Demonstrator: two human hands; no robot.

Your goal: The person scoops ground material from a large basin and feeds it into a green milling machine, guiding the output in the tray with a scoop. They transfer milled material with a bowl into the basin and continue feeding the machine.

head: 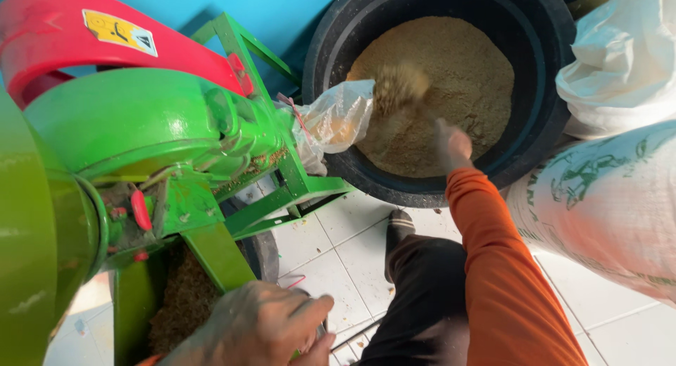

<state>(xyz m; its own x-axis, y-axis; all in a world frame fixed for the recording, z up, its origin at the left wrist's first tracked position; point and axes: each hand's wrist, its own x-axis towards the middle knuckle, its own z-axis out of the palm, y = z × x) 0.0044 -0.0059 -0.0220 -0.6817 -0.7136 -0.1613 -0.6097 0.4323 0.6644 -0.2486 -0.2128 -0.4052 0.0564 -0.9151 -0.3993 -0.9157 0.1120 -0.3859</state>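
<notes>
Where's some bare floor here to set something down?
Bare white tiled floor lies between the green machine, the black tub and the person's dark trouser leg. Another patch sits bottom right, under the printed sack. Around the tub it is crowded with sacks.

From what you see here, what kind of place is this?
Probably a small feed or grain milling room: a green and red metal grinding machine, a large black round tub of tan ground meal, and white woven sacks on the white tiled floor.
</notes>
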